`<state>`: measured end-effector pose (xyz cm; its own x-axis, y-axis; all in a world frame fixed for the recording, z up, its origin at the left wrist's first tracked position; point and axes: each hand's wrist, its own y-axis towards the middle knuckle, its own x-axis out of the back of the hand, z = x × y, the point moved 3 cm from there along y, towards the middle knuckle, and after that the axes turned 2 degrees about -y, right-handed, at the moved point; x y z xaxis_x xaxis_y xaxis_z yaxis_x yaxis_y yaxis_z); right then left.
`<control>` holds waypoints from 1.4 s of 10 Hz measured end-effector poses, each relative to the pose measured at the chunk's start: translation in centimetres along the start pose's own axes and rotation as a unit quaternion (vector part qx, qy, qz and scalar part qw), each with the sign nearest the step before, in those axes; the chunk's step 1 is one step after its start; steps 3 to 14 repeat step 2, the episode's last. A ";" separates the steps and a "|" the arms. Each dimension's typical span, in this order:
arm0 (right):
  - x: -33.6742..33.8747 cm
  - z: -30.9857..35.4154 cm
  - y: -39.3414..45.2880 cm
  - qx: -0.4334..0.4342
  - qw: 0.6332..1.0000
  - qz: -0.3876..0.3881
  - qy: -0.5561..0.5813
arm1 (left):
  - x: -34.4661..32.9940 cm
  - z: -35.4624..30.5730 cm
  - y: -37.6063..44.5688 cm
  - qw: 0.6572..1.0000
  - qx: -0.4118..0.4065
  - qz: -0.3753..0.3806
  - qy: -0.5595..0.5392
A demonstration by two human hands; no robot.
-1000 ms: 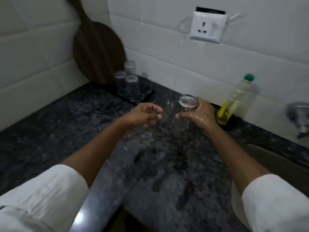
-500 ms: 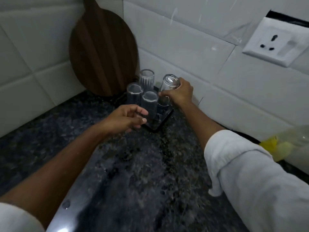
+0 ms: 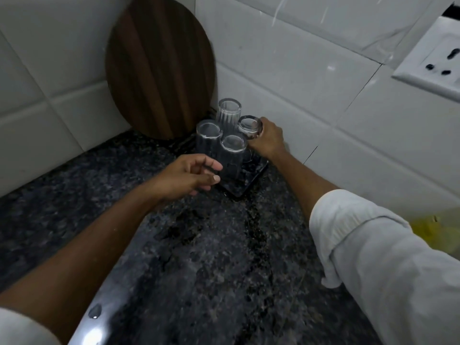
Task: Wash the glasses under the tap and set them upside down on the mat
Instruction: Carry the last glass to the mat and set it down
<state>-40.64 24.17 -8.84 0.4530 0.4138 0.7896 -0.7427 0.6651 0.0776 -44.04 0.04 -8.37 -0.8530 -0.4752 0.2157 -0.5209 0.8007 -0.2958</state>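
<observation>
Corner of a dark speckled stone counter (image 3: 211,257), white tiled walls on two sides. Black mat (image 3: 251,180) set in the corner: bears three clear glasses upside down, close together, namely rear glass (image 3: 229,113), left glass (image 3: 207,138) and front glass (image 3: 232,155). Fourth glass (image 3: 250,125), also base-up, at the right of the group and just beside the rear and front ones; whether its rim touches the mat cannot be told, the lower part being hidden. Right hand (image 3: 267,139): fingers wrapped round the side of the fourth glass, gripping it, forearm reaching in from the right with a white sleeve (image 3: 373,257) rolled up. Left hand (image 3: 189,174): empty, fingers loosely curled and half spread, hovering just in front of the front glass, not touching it. Round wooden board (image 3: 159,68) leaning against the wall behind the glasses. White wall socket (image 3: 433,63) at upper right. Blurred yellow item (image 3: 430,232) at right edge, unidentifiable
</observation>
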 end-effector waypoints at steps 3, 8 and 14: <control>0.6 -0.9 -0.3 -0.040 0.991 0.120 -0.032 | -1.0 -1.0 0.4 1.000 -0.013 -0.003 0.000; 0.6 -0.9 -0.3 -0.040 0.991 0.120 -0.032 | -1.0 -1.0 0.4 1.000 -0.013 -0.003 0.000; 0.6 -0.9 -0.3 -0.040 0.991 0.120 -0.032 | -1.0 -1.0 0.4 1.000 -0.013 -0.003 0.000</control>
